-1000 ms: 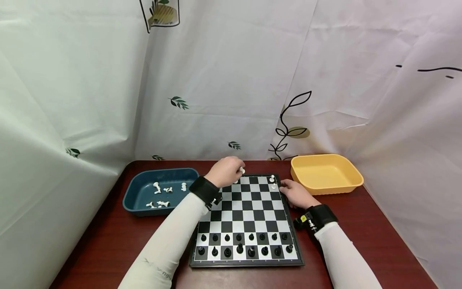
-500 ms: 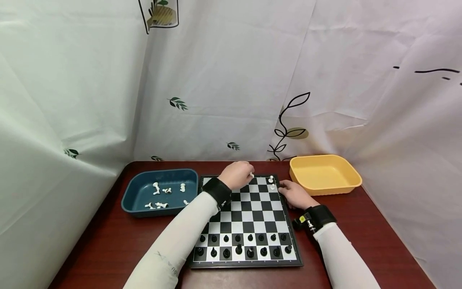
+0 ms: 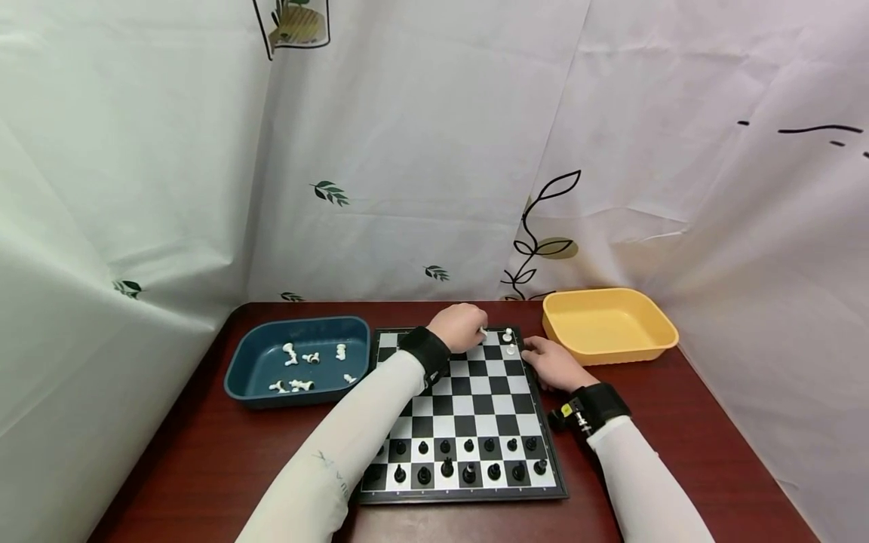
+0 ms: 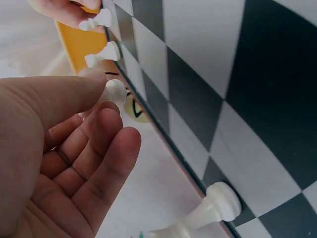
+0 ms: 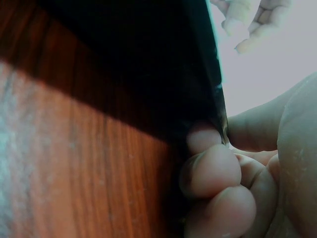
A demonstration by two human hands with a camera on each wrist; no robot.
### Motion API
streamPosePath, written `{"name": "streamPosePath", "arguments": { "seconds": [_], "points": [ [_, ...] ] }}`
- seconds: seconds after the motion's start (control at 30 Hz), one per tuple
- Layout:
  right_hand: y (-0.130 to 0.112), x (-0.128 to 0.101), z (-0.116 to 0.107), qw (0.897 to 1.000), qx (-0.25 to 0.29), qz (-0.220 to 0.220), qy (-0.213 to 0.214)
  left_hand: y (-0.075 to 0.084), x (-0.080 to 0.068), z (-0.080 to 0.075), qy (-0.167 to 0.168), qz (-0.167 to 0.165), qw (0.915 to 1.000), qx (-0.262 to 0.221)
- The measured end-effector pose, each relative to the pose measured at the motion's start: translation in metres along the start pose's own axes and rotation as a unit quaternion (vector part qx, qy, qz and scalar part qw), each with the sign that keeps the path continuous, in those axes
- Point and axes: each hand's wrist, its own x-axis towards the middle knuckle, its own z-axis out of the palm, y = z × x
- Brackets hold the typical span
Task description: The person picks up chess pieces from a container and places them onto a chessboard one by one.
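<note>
My left hand (image 3: 465,326) hovers over the far row of the chessboard (image 3: 475,407) and pinches a small white piece (image 3: 483,330) between thumb and forefinger; the left wrist view shows that white piece (image 4: 115,91) clearly. Just right of it, two white pawns (image 3: 508,341) stand in the board's far right corner, the same pawns (image 4: 101,37) appearing in the left wrist view. Another white piece (image 4: 210,214) stands on the far row behind the hand. My right hand (image 3: 553,363) rests against the board's right edge (image 5: 213,89), fingers (image 5: 210,171) loosely curled, holding nothing.
Black pieces (image 3: 462,458) fill the two near rows. A blue tray (image 3: 244,362) on the left holds several white pieces (image 3: 302,369). An empty yellow tray (image 3: 607,324) sits at the right. A white curtain closes in the brown table (image 3: 204,467) behind and at both sides.
My left hand has carried the white piece rightward along the far row, toward the two white pawns. The right hand has stayed at the board's edge.
</note>
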Motion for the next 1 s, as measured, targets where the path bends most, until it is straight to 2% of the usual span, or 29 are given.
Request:
{"name": "streamPosePath", "arguments": {
  "seconds": [0.3,0.8,1.0],
  "points": [
    [0.000,0.001,0.003,1.000,0.004,0.000,-0.007,-0.007,0.006,0.013,-0.007,-0.006,0.9999,-0.009],
    [0.000,0.001,-0.002,1.000,-0.003,-0.001,0.002,-0.003,0.025,0.020,-0.015,-0.008,0.9994,-0.031],
    [0.000,0.001,0.000,1.000,-0.003,-0.004,0.003,0.002,0.025,0.021,-0.019,-0.014,0.9993,-0.029]
  ]
}}
